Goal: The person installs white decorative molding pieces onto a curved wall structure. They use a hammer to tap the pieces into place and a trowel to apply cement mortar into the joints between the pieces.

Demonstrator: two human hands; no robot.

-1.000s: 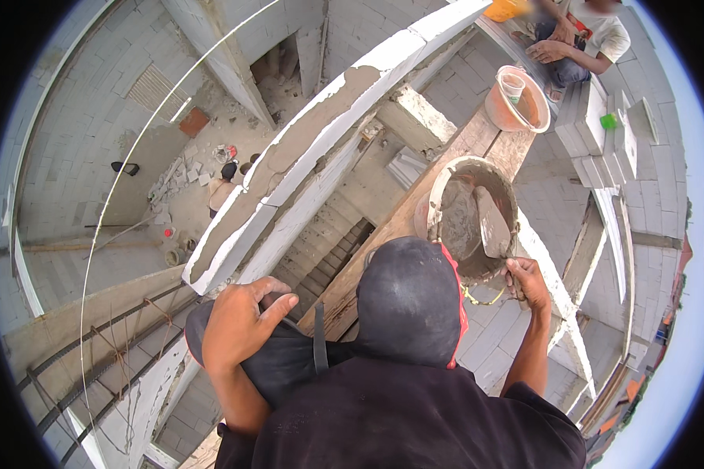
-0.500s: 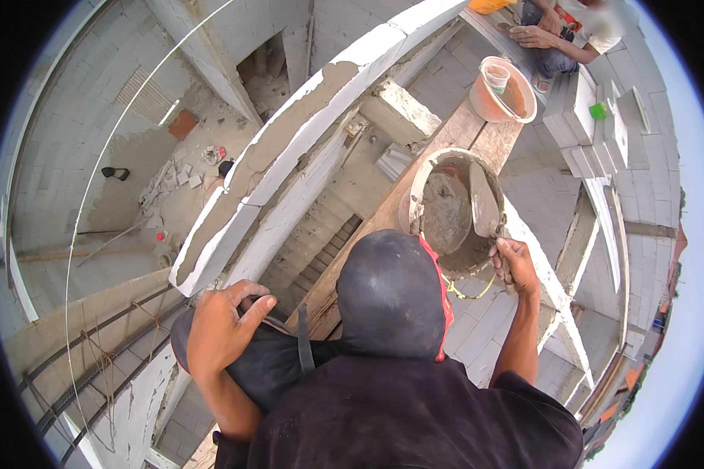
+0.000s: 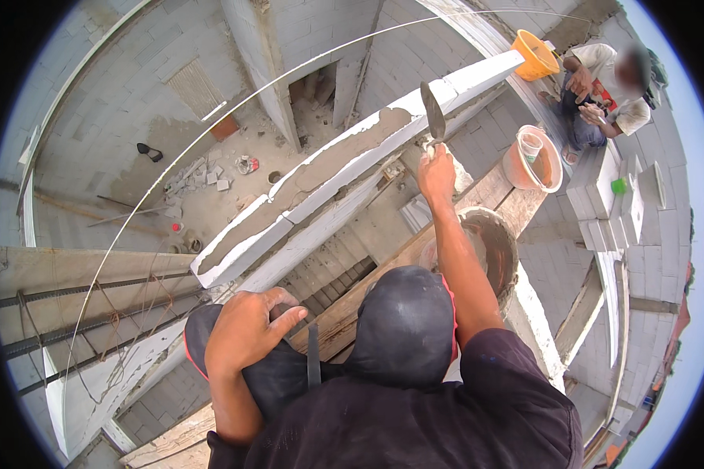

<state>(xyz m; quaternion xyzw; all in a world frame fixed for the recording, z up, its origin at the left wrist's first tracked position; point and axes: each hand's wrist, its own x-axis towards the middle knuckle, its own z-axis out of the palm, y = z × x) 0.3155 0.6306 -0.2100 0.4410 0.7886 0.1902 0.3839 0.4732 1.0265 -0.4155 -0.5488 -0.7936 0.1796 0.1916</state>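
My right hand [image 3: 438,173], arm stretched forward, grips the handle of a pointed trowel [image 3: 432,109]. The blade stands above the top of a white block wall [image 3: 477,76], just past the far end of a grey mortar layer [image 3: 332,162] spread along it. Whether mortar sits on the blade is hard to tell. Under my right forearm is a round mortar bucket [image 3: 504,234], partly hidden by the arm. Near my left knee rests my left hand [image 3: 250,328], holding nothing, its thumb apart from the curved fingers.
Wooden planks [image 3: 489,187] carry a pinkish bucket [image 3: 554,181] with a plastic cup [image 3: 530,144] inside. An orange bucket [image 3: 536,56] and a seated co-worker [image 3: 594,94] are at far right, near stacked blocks [image 3: 590,187]. Rebar [image 3: 62,291] lies left; a floor with rubble lies below.
My right hand has lifted the trowel out of the mortar bucket and carried it forward and left to the wall top. My left hand stays near the knee. The view has shifted.
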